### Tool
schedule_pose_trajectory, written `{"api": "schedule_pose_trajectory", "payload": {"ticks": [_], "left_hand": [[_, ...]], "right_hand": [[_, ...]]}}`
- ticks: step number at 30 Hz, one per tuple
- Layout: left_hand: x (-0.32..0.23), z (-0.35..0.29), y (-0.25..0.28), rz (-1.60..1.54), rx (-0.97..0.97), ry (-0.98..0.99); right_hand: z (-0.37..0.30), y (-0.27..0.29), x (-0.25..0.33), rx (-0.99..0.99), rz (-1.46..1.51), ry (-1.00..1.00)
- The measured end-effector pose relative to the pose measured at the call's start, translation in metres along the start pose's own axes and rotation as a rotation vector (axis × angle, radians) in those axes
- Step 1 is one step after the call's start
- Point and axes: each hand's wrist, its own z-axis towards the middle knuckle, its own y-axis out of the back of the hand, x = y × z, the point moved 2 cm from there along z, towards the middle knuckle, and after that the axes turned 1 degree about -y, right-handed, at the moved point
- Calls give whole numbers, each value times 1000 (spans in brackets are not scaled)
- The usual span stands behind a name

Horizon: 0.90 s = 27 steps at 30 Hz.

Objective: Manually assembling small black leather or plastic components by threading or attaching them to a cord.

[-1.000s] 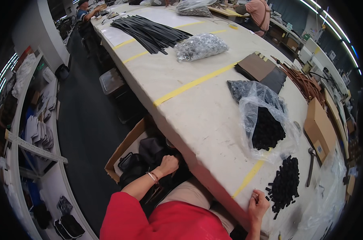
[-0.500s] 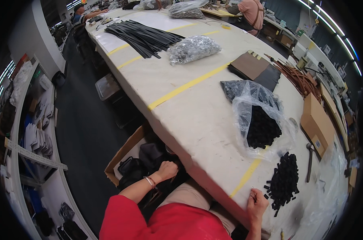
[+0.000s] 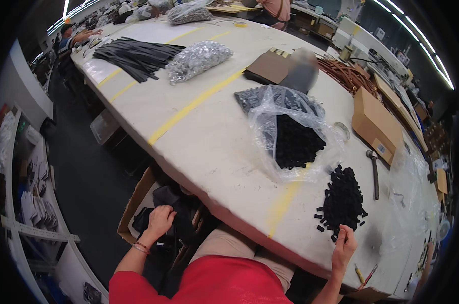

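My left hand (image 3: 162,219) is closed, low beside the table, at the edge of some soft black fabric goods (image 3: 172,201) in an open cardboard box (image 3: 138,202). What its curled fingers hold, if anything, is hidden. On the tabletop, my right hand (image 3: 345,240) has thumb and fingers pressed together at the near edge of a pile of short black pieces (image 3: 343,200). Anything between those fingertips is too small to make out. Behind the pile lies an open clear plastic bag (image 3: 262,157) with more black pieces (image 3: 296,144) inside.
A hammer (image 3: 374,175) and a cardboard carton (image 3: 376,121) lie right of the pile. A yellow-handled tool (image 3: 359,274) rests by my right wrist. Farther back are black strips (image 3: 133,54) and a clear bag of metal rings (image 3: 199,60). Shelves (image 3: 37,230) stand left.
The view has swung right, so the table appears farther left. My left hand has moved from beside the table edge to over the box's goods. My right hand has reached the pile's near edge.
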Motion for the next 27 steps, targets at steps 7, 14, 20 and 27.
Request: {"api": "schedule_pose_trajectory", "payload": {"ticks": [7,14,20,27], "left_hand": [[19,19,67,20,-171,84],[12,10,96,31,-179,131],[-30,26,101,-78,-278,-56],[-113,72,84,-429,-158,-262]], "right_hand": [[18,-7,-10,-25,-198,98],[19,-29,-5,155,-285,79],[22,-40,-15,143,-294,232],[23,-20,-10,44,-271,175]]}}
